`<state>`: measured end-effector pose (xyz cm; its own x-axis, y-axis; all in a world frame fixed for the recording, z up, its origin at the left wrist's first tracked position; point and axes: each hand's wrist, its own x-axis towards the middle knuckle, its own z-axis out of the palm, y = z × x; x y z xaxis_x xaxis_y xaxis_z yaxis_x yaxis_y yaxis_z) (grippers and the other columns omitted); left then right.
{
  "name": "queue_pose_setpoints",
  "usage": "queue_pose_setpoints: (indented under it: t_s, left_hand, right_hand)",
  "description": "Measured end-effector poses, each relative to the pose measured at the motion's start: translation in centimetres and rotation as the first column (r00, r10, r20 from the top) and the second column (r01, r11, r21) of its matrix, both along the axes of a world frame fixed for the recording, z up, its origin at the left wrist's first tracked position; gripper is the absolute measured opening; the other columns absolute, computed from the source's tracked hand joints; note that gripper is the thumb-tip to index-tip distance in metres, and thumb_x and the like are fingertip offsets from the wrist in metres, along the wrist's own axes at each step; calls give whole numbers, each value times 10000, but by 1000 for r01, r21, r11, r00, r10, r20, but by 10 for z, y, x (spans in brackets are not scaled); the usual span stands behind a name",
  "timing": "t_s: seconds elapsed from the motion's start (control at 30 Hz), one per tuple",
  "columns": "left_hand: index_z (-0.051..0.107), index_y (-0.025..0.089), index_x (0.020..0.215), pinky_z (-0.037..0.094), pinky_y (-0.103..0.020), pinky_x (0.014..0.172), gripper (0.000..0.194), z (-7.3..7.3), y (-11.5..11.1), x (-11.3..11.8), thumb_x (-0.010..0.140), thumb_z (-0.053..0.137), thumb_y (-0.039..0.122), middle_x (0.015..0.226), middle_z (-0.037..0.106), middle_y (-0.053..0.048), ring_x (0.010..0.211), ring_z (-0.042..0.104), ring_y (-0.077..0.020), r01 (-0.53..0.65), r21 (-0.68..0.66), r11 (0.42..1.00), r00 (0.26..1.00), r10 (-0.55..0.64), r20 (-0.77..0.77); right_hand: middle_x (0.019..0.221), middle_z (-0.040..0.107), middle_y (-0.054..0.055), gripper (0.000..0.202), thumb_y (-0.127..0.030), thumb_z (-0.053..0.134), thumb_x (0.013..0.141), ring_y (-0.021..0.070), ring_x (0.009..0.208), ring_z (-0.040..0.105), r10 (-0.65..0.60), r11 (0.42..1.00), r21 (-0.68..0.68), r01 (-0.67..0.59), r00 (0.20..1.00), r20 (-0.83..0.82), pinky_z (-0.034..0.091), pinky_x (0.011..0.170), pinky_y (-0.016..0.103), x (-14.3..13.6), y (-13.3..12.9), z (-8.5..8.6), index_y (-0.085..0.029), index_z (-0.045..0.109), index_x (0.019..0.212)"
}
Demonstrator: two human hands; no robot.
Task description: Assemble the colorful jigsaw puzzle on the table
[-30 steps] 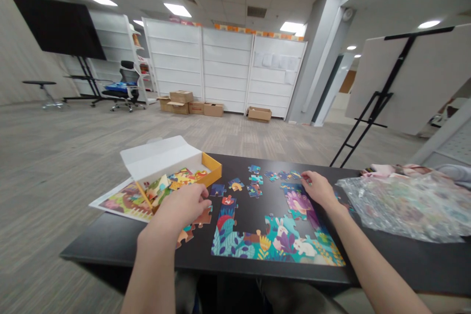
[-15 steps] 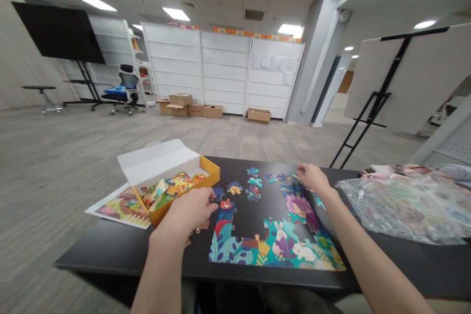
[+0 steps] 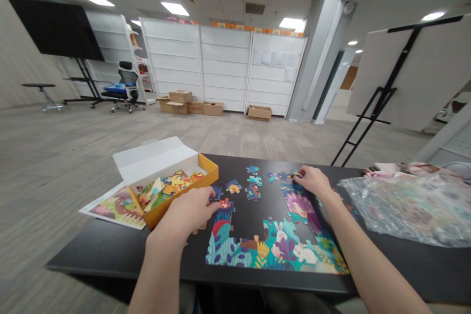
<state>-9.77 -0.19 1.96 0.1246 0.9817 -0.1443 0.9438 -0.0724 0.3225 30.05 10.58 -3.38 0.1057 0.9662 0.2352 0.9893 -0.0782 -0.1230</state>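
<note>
Reaching across the black bench [image 3: 110,250], you have both hands down among the puzzle pieces. Your left hand [image 3: 189,211] lies knuckles-up with its fingers curled, fingertips touching a red-and-blue piece [image 3: 224,203] at the top left corner of the assembled puzzle [image 3: 272,243]; I cannot tell whether you are pinching that piece or only pressing on it. Your right hand [image 3: 312,181] sits farther out, fingers drawn together, tips on a small dark piece [image 3: 296,175] at the upper edge of the purple section.

To do this well, I'd say keep the left piece flat, slide it until its tabs line up with the leafy edge just below your fingertips, then press straight down rather than forcing it at a tilt. Steady the finished section with the other hand so it doesn't skate.

Count time: one assembled puzzle in an L shape between your forearms, with an open gap in its middle. Between your hands, about seven loose pieces [image 3: 253,181] lie scattered, some too small to separate. One yellow box [image 3: 184,194] sits just left of your left hand, lid open, with a heap of pieces inside that I can't count. One printed sheet [image 3: 110,208] lies beyond it. One crinkled plastic bag [image 3: 408,206] lies to the right of your right forearm.
</note>
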Motion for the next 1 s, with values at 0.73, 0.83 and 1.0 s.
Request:
queue_pose_setpoints:
  t_s: [0.73,0.83,1.0]
  left_hand:
    - [667,245,1076,498,-284,699,317,1,-2,-3,872,516,434,828,776,-46,854,739,-240,-29,-27,999,999,30,40]
    - [667,247,1059,493,-289,689,307,2,-2,-1,875,513,438,842,778,-47,870,740,-250,-8,-25,1000,999,8,36]
    - [665,252,1046,481,-283,676,282,4,-4,1,875,528,430,877,783,-49,877,743,-251,-22,-15,1000,999,22,42]
  right_hand:
    - [970,763,51,276,-323,739,727,211,836,648,522,798,-131,-588,783,-340,494,808,327,-35,-16,5,-217,771,980]
    - [1018,765,47,260,-323,734,734,210,836,653,522,791,-123,-600,766,-375,507,824,336,-35,-15,4,-229,772,974]
    - [1063,750,63,241,-335,750,732,219,872,642,555,769,-100,-631,737,-386,511,851,351,-36,-14,6,-231,781,946]
